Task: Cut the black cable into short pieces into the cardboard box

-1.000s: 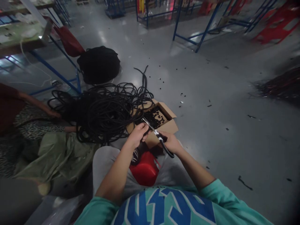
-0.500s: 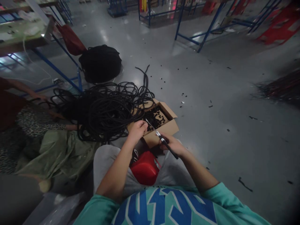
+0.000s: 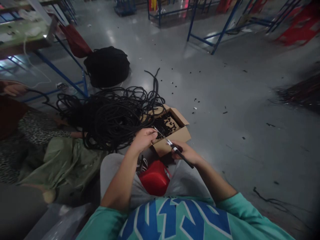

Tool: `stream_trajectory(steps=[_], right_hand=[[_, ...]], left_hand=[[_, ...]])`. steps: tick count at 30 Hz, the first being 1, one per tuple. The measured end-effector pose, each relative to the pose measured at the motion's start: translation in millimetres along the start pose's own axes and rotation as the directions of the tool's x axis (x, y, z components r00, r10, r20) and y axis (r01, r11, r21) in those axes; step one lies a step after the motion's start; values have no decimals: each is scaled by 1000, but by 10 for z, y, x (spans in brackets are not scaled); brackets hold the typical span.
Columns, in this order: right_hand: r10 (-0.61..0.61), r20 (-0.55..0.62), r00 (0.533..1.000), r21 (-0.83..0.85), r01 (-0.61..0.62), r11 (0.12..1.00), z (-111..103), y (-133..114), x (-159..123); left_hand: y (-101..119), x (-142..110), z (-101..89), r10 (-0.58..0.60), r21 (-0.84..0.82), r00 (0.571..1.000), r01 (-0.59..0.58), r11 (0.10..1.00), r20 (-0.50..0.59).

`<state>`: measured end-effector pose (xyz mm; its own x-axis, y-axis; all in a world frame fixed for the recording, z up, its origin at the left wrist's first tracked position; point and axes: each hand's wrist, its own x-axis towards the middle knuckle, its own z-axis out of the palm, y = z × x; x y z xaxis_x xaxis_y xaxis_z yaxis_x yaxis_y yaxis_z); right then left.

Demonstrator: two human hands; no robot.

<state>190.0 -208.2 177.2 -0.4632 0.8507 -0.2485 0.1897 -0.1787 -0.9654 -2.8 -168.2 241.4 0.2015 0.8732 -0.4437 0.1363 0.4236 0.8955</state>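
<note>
The hands: right hand wrapped around scissors, left hand pinched beside the blades — on what, I can't tell.

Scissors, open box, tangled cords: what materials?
Scissors: probably metal blades, given their pale shine; dark handles, perhaps plastic.
Open box: matte brown cardboard, judging by its folded flaps.
Tangled cords: black and flexible, looping loosely; rubber or woven textile, can't tell.

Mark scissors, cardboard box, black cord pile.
Scissors [image 3: 180, 154]: head view, on the black handle.
Cardboard box [image 3: 179, 135]: head view, on its near flap.
Black cord pile [image 3: 110, 116]: head view, middle of the heap.
</note>
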Motion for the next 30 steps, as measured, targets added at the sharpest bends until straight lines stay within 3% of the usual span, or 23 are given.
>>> stream_trajectory(steps=[6, 11, 14, 16, 19, 22, 25, 30], right_hand=[[-85, -124, 989, -137, 68, 988, 63, -54, 44], [-84, -99, 992, -189, 64, 980, 28, -86, 46], [-68, -113, 991, -180, 46, 983, 6, -67, 54], [-47, -153, 987, -152, 24, 988, 7, -38, 72], [18, -176, 984, -71, -31, 997, 17, -1, 100], [118, -70, 991, 76, -113, 991, 9, -6, 108], [113, 45, 993, 192, -120, 974, -19, -48, 99], [105, 36, 994, 205, -110, 972, -21, -124, 105]], left_hand=[[-96, 77, 6, -35, -46, 992, 41, 998, 120], [-154, 144, -88, -49, -47, 978, 59, 997, 203], [-161, 157, -107, 10, -42, 970, 0, 999, 243], [-176, 166, -81, 95, -25, 975, -92, 995, 202], [-218, 195, -17, 214, 116, 975, -219, 969, 52], [-255, 229, 16, 306, 287, 951, -279, 916, -51], [-258, 239, 4, 319, 356, 946, -278, 892, -62], [-258, 224, -13, 268, 371, 963, -250, 894, 3]])
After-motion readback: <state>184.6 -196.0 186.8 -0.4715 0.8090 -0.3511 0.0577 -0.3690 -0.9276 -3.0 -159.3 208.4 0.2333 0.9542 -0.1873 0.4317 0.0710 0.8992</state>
